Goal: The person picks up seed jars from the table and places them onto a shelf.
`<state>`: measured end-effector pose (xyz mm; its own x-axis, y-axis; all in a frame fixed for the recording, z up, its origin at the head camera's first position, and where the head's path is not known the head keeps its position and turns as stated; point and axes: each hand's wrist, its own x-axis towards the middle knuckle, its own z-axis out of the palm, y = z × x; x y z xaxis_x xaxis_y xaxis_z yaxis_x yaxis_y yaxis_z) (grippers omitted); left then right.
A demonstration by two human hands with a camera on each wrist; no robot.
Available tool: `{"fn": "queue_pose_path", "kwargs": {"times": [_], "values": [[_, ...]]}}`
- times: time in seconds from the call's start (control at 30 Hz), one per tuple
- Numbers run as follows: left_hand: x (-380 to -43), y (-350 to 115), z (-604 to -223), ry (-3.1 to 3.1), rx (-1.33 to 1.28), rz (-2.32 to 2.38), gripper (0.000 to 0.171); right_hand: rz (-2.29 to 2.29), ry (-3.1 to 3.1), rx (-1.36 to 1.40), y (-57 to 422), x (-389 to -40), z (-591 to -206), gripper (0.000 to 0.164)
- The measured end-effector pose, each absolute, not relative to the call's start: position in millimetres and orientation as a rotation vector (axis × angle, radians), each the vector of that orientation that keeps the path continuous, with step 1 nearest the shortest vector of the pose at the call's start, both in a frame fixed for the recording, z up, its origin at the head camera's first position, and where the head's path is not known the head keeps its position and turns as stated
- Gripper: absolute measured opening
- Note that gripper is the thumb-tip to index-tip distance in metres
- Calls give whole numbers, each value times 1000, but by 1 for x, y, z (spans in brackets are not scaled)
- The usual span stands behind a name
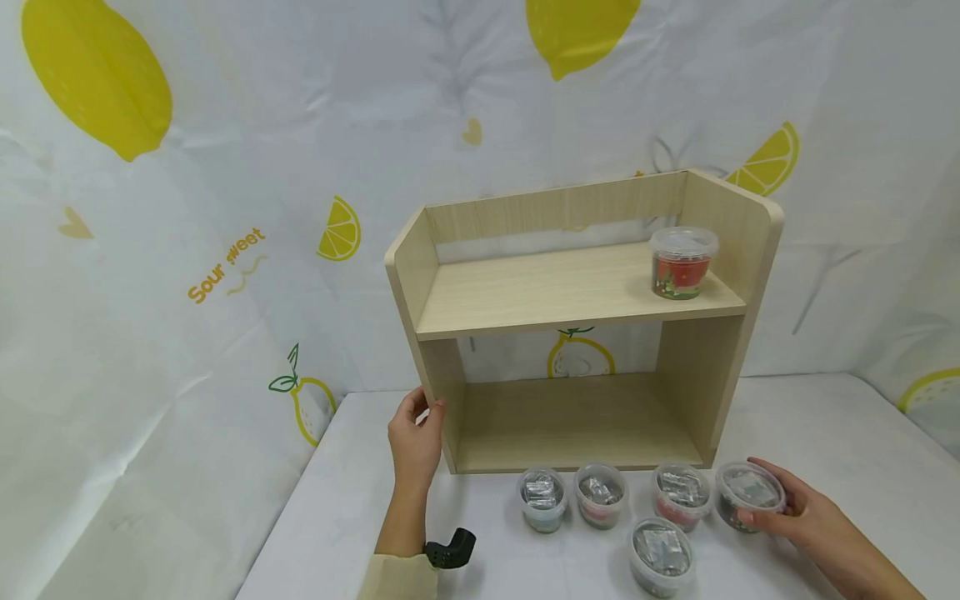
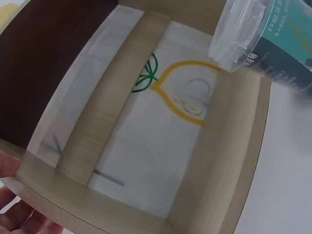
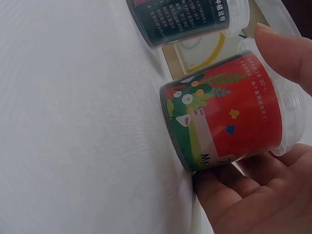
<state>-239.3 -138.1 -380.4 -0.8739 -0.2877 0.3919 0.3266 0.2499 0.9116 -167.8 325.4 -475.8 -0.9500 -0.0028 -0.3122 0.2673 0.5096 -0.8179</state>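
My left hand (image 1: 416,437) grips the front edge of the left side panel of a small wooden shelf (image 1: 562,287). In the left wrist view, part of that hand's fingers (image 2: 29,222) shows at the panel's edge. At the right, my right hand (image 1: 813,521) holds a clear-lidded plastic cup (image 1: 750,492) on the table, thumb on one side and fingers on the other. The right wrist view shows this cup's red label (image 3: 241,112) with printed plants. A similar red-labelled cup (image 1: 684,265) stands upright on the upper board's right end.
Several more lidded cups stand before the shelf, among them a blue-green one (image 1: 543,500), a pinkish one (image 1: 600,497) and a nearer one (image 1: 662,557). The white table (image 1: 330,508) extends on both sides. Lemon-printed cloth (image 1: 262,167) hangs behind.
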Motion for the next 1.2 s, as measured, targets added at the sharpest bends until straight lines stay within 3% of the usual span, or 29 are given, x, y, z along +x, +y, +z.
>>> {"fn": "queue_pose_path", "kwargs": {"times": [0.4, 0.87, 1.07, 1.2], "values": [[-264, -145, -409, -2003, -9, -1678, 30, -1406, 2480, 257, 325, -168, -481, 101], [-265, -146, -412, -1978, -27, -1687, 28, -1391, 2485, 254, 326, -168, -474, 100], [-259, -142, -402, -1998, -4, -1691, 29, -1377, 2644, 187, 329, -160, -450, 92], [-248, -139, -388, -2023, -15, -1672, 29, -1589, 2795, 65, 321, -156, -429, 75]]}}
